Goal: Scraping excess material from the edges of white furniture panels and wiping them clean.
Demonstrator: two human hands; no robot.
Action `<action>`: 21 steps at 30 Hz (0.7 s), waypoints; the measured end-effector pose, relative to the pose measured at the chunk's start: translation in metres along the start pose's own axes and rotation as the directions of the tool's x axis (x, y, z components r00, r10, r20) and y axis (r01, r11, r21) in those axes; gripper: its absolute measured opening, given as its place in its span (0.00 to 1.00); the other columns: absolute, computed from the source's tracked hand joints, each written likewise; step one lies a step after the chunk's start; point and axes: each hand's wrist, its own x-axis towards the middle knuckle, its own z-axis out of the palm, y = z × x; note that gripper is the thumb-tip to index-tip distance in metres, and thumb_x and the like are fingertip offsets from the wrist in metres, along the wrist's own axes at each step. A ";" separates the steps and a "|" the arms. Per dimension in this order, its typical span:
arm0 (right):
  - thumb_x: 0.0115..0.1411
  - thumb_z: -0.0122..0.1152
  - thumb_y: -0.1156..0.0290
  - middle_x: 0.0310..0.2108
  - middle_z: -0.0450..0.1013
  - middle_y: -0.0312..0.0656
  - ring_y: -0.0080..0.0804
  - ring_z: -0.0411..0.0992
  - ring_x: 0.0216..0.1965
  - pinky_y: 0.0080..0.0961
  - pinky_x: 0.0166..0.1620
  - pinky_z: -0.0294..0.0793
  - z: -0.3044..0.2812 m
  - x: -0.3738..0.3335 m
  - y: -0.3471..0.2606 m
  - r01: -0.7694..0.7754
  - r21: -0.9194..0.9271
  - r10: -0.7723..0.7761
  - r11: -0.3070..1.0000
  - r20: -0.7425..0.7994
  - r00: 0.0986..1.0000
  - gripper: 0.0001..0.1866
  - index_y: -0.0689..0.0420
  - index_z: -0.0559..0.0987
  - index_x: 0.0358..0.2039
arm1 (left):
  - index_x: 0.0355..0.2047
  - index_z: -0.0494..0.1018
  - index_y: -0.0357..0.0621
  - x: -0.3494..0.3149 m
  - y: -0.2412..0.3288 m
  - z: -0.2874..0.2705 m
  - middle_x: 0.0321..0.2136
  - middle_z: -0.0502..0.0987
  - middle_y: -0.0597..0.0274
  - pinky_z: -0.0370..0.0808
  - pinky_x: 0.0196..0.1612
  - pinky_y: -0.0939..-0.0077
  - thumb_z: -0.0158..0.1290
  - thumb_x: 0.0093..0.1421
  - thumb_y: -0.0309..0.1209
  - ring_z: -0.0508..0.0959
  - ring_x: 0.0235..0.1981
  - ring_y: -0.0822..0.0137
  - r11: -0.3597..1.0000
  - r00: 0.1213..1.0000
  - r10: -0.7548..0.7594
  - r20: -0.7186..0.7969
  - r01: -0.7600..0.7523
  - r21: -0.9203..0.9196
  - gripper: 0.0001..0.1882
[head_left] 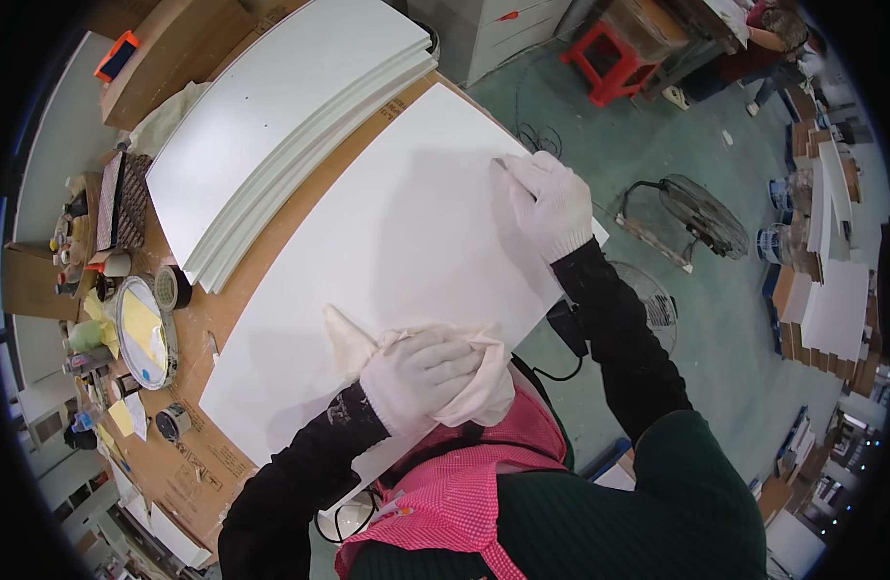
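Note:
A large white panel (367,232) lies in front of me on a cardboard-covered table. My left hand (421,382), in a white glove, presses a cream cloth (483,387) against the panel's near edge, its fingers bent over the fabric. One corner of the cloth sticks out to the left. Farther off, my gloved right hand (551,203) is closed in a pinch over the right part of the panel. A small greyish edge shows at its fingertips; what it belongs to is hidden.
Several similar white panels (290,126) are stacked at the back left. On the table's left side are a round tub lid (143,333), a tape roll (172,287) and a small jar (173,421). A fan (701,213) and a red stool (609,63) stand on the green floor; another person (754,53) is beyond.

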 end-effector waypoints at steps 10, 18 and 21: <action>0.58 0.61 0.73 0.33 0.77 0.41 0.46 0.77 0.32 0.34 0.34 0.76 0.002 -0.001 0.003 0.028 -0.018 -0.028 0.999 -0.030 0.999 0.12 0.53 0.84 0.42 | 0.41 0.80 0.42 -0.003 -0.004 0.004 0.47 0.81 0.58 0.78 0.53 0.61 0.61 0.37 0.31 0.81 0.49 0.56 1.000 1.000 0.004 0.001 -0.004 -0.026 0.25; 0.58 0.61 0.74 0.33 0.78 0.42 0.46 0.77 0.32 0.35 0.34 0.76 -0.002 0.003 0.002 0.024 0.001 -0.024 1.000 0.049 0.999 0.13 0.53 0.85 0.44 | 0.40 0.80 0.43 -0.003 -0.004 0.003 0.46 0.80 0.59 0.78 0.53 0.60 0.63 0.38 0.31 0.80 0.48 0.56 0.999 1.000 0.026 -0.010 -0.026 -0.020 0.24; 0.58 0.61 0.74 0.34 0.78 0.42 0.46 0.78 0.33 0.36 0.35 0.76 0.001 0.005 0.003 0.044 0.028 -0.046 0.999 0.063 0.997 0.14 0.53 0.85 0.44 | 0.41 0.80 0.43 -0.003 -0.004 0.003 0.46 0.80 0.59 0.78 0.53 0.59 0.63 0.38 0.32 0.80 0.48 0.56 0.999 1.000 0.028 -0.009 -0.028 -0.024 0.25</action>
